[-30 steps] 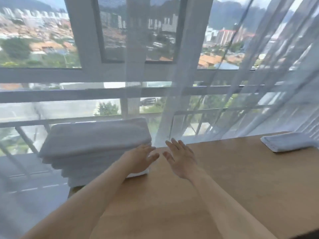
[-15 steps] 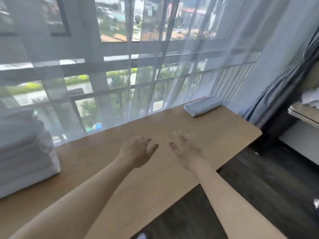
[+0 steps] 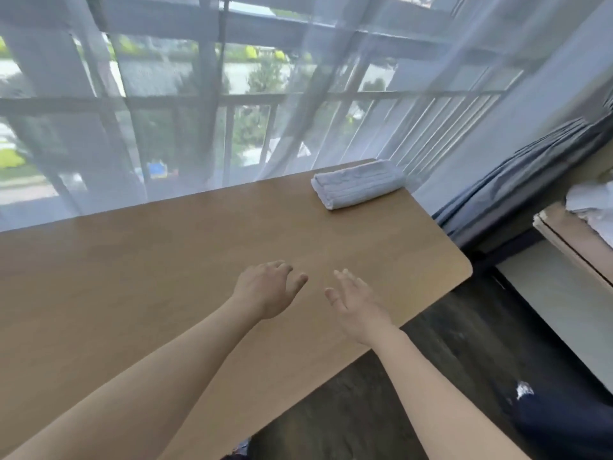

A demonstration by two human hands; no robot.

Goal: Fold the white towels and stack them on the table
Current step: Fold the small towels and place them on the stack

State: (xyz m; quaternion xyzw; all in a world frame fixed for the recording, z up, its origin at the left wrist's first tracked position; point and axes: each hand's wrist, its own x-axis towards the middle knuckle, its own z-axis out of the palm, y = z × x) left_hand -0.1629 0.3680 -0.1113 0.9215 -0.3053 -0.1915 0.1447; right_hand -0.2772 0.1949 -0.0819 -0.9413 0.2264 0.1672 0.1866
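Hovering side by side over the wooden table [image 3: 139, 280], the two hands hold nothing: the left hand [image 3: 265, 290] is palm down with its fingers loosely curled and slightly apart, and the right hand [image 3: 356, 302] just beside it is turned partly on edge, fingers straight and lightly spread, thumb out toward the left hand. Whether either touches the tabletop cannot be told. Both bare forearms reach in from the near edge of the view. Ahead of the right hand and off to its right, well apart from both hands, a folded white towel [image 3: 360, 183] lies at the table's far right corner. It is a compact, thick oblong with its long side running along the far edge, the soft layered folds showing as parallel ridges on its near side and rounded at the left end; the cloth looks pale, faintly bluish in this light. Beyond the hands and the towel, a sheer curtain [image 3: 185, 121] hangs along the far edge of the table before a window with railings. To the right of the right hand, past the table's rounded corner, a dark blue curtain [image 3: 524, 184] bunches down toward a dark floor [image 3: 441, 366], and farther right some white cloth [image 3: 593, 207] lies on a wooden ledge.
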